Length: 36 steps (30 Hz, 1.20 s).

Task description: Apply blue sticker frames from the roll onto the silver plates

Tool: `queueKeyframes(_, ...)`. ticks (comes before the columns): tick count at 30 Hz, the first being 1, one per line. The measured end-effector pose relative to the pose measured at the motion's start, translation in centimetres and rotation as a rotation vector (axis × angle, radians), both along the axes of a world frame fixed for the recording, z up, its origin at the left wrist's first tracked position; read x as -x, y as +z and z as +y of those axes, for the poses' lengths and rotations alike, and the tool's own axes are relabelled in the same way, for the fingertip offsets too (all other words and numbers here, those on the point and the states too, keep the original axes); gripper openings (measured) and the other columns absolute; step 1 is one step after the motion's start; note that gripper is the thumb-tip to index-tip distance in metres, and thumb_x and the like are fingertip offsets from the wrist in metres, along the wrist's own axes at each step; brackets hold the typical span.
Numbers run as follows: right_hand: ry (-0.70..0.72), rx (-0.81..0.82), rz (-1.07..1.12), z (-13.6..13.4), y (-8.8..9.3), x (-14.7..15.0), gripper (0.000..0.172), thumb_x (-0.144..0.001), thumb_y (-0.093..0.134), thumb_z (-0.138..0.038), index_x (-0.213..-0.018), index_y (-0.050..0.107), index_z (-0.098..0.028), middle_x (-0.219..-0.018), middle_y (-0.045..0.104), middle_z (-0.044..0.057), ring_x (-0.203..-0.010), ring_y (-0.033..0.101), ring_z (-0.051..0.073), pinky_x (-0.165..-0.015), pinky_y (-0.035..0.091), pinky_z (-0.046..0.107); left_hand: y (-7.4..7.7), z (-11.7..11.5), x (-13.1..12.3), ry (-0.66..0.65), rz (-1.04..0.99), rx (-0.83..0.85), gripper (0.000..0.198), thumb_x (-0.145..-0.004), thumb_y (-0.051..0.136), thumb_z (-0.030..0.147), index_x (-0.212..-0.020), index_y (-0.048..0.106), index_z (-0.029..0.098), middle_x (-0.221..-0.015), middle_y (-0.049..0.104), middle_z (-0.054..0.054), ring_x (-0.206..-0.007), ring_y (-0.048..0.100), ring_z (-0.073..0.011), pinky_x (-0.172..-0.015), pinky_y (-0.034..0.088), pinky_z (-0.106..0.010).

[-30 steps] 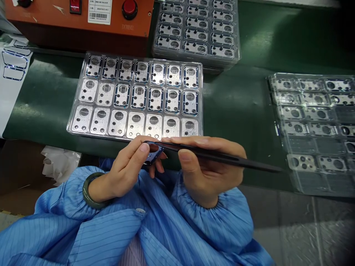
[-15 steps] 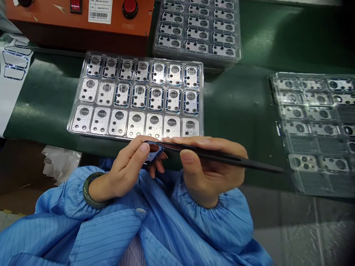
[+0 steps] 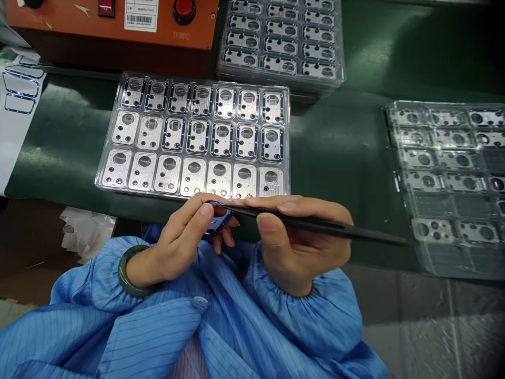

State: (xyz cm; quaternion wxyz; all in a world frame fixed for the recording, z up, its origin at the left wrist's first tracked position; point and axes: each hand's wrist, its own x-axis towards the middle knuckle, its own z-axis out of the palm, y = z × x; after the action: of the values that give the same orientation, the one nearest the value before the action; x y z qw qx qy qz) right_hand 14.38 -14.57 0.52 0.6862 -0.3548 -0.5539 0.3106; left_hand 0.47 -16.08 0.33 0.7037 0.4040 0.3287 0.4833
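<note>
Between the thumb and fingers of my left hand (image 3: 183, 231) is a small plate with a blue edge and a large round hole (image 3: 219, 222), held tilted. My right hand (image 3: 303, 237) is closed around black tweezers (image 3: 327, 226), whose tips meet the plate's upper edge beside my left fingertips. Whether the tips grip anything there, I cannot make out. Just beyond my hands lies a clear plastic tray (image 3: 106, 150) with rows of silver plates, each with one large round opening and smaller holes. Some of those plates carry blue borders; others are plain silver.
An orange machine (image 3: 110, 37) with a red button stands at the back left. Stacked trays of plates (image 3: 282, 79) are behind the front tray. Another tray (image 3: 453, 205) lies at the right. A white sheet with blue-lined frames (image 3: 19, 126) is at the left, above a cardboard box (image 3: 31, 242).
Almost nothing differs. My right hand and the tweezers have shifted very slightly, while the plate stays in my left fingers.
</note>
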Motion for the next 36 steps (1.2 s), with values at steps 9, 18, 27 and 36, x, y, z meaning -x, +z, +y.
queueKeyframes(9,0.118,0.113,0.116,-0.19,0.16,-0.1,0.024,-0.083,0.066,-0.008,-0.101,0.062,-0.024,-0.09,0.076,-0.002,-0.059,0.07,0.014,-0.05,0.062,0.028,-0.12,-0.05,0.26,-0.036,-0.025,-0.027,0.027,-0.1,0.039,0.032,-0.109,0.06,0.018,-0.088,0.065,-0.005,-0.068,0.064,-0.0128,-0.053,0.052,-0.022)
queueKeyframes(18,0.072,0.128,0.113,-0.09,0.14,0.05,0.022,-0.082,0.068,-0.011,-0.099,0.064,-0.025,-0.086,0.075,-0.002,-0.062,0.071,0.017,-0.044,0.06,0.03,-0.17,0.05,0.36,-0.041,-0.012,-0.029,0.027,-0.099,0.04,0.033,-0.11,0.06,0.018,-0.089,0.066,-0.005,-0.068,0.064,-0.0131,-0.053,0.052,-0.022)
queueKeyframes(27,0.073,0.111,0.081,-0.06,0.16,0.09,0.023,-0.082,0.068,-0.01,-0.098,0.062,-0.025,-0.087,0.075,-0.003,-0.051,0.066,0.012,-0.042,0.058,0.027,-0.34,0.13,0.13,0.031,0.029,-0.016,0.027,-0.097,0.044,0.038,-0.103,0.061,0.018,-0.083,0.068,-0.005,-0.062,0.064,-0.0126,-0.048,0.051,-0.021)
queueKeyframes(36,0.058,0.168,0.067,-0.36,-0.09,0.21,0.02,-0.084,0.067,-0.013,-0.099,0.06,-0.025,-0.087,0.074,-0.004,-0.071,0.073,0.015,-0.055,0.061,0.027,-0.18,0.21,0.11,0.074,0.055,-0.011,0.025,-0.097,0.045,0.038,-0.097,0.061,0.019,-0.073,0.065,-0.001,-0.054,0.063,-0.0117,-0.042,0.05,-0.021)
